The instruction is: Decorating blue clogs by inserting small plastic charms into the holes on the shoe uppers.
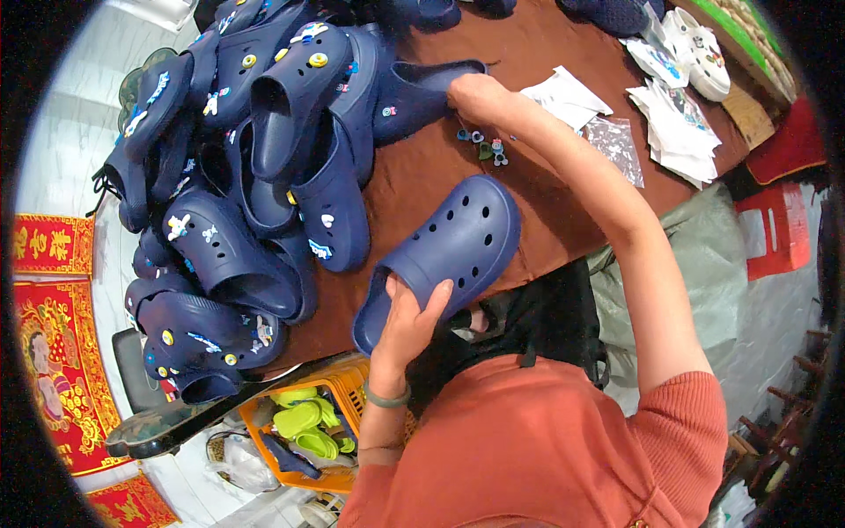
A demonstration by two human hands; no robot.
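Observation:
My left hand (410,324) holds a plain navy foam clog (462,231) near the table's front edge. Its fingers reach into the foot opening and the thumb presses on the outside. The clog has round holes in its upper, with no charms in those that show. Farther off, my right hand (480,99) is closed on the heel end of another navy clog (409,110), which carries a small charm; the fingertips are partly hidden. Just below that hand, several small charms (495,151) lie on the brown cloth (554,216).
At left is a pile of navy clogs (238,255) decorated with charms. White paper slips (673,132), a clear plastic bag (616,148) and a white clog (701,57) lie at right. An orange crate (321,482) with lime-green clogs stands below the table, a red stool (775,231) at right.

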